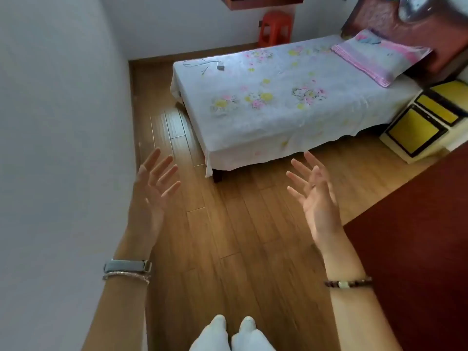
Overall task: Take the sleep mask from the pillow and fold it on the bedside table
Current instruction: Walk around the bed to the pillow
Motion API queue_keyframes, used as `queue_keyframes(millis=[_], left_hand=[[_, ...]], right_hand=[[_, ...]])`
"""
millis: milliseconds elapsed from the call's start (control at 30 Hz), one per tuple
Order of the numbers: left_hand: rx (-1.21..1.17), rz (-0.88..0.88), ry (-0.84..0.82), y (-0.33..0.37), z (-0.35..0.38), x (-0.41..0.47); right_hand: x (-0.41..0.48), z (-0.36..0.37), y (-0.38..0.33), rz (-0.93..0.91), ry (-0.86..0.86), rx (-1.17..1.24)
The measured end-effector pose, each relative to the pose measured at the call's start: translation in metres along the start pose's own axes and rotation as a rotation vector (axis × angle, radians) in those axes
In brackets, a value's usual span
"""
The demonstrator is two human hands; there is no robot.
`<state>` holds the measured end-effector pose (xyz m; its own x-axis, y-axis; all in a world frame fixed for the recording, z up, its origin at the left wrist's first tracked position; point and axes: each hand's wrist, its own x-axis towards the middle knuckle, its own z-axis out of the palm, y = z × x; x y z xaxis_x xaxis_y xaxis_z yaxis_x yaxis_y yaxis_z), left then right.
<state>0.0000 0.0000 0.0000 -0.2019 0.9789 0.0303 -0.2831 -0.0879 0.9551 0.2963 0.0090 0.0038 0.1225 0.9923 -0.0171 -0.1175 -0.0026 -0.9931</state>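
A small grey-blue sleep mask [370, 41] lies on the pink pillow [379, 57] at the head of the bed, far right and well away from me. Beside the bed stands the yellow-and-cream bedside table [428, 122]. My left hand [152, 191] and my right hand [314, 196] are both raised in front of me over the wooden floor, palms up, fingers spread, holding nothing. Both are far from the pillow.
The bed [278, 97] has a floral sheet with a cable and small charger [220, 67] near its foot. A red stool [274, 27] stands at the far wall. A white wall runs along my left; a dark red cabinet [417, 249] is on my right.
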Motion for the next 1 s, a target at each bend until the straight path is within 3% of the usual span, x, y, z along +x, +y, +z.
queue_keyframes(millis=[500, 1000], left_hand=[[0.069, 0.016, 0.157, -0.006, -0.044, 0.038], [0.054, 0.042, 0.182, 0.016, -0.135, 0.237]], right_hand=[[0.077, 0.067, 0.024, 0.073, -0.246, -0.030], [0.246, 0.215, 0.027, 0.053, -0.253, 0.004]])
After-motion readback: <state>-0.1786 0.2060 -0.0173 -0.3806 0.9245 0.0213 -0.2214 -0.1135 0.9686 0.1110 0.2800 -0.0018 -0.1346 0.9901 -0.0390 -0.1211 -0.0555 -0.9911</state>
